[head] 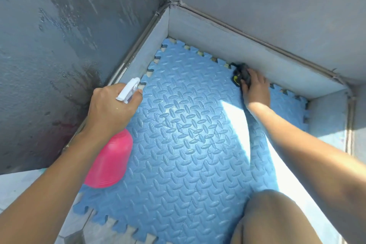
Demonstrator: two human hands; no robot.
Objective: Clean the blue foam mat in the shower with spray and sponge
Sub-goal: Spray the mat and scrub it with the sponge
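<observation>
A blue foam mat (188,144) with a raised tread pattern and puzzle edges covers the shower floor. My left hand (111,111) grips a pink spray bottle (111,162) by its white trigger head (128,91), held above the mat's left side with the nozzle pointing toward the far corner. My right hand (255,91) holds a dark sponge (240,74) with a yellow edge, pressed on the mat at its far edge, against the low ledge.
A grey raised ledge (237,51) borders the mat at the back and left, with dark wet walls (59,45) above. My bare knee (271,218) rests on the mat at the lower right. Pale floor tiles (23,188) show at the lower left.
</observation>
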